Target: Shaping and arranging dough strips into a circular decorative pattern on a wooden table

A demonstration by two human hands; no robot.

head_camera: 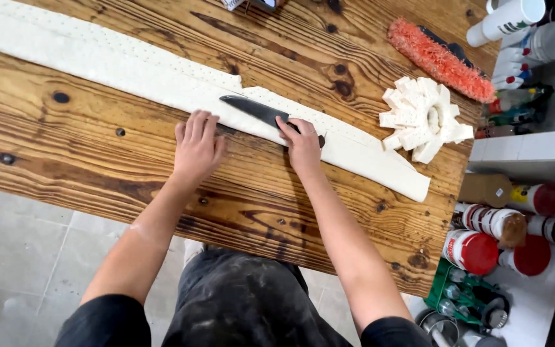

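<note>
Right hand (304,145) closed around the handle of a dark knife (255,110), forefinger laid along the spine, blade running up and to the left from the knuckles and lying across a long pale strip of dough (130,64). Left hand (196,145) spread flat and empty, fingers released, tips pressing at the near edge of the strip, just beside the blade's heel. Strip's long axis slanted from the far left corner down to the right, ending close to the right edge; blade set at a shallow angle to that axis, not square across it. Right hand the nearer to the cut line, left hand holding the dough on the uncut side. A notch already visible in the far edge of the strip, beside the knife tip. Possibly dotted or pricked on its surface, though hard to tell at this size.

Further right, a fanned heap of cut dough pieces (422,117), and beyond it an orange bristled brush (437,59). All on a knotty plank worktop (97,160). Right of it, a lower white shelf with red-lidded jars (473,250) and white bottles (512,19); grey tiled floor (20,250) below left.
</note>
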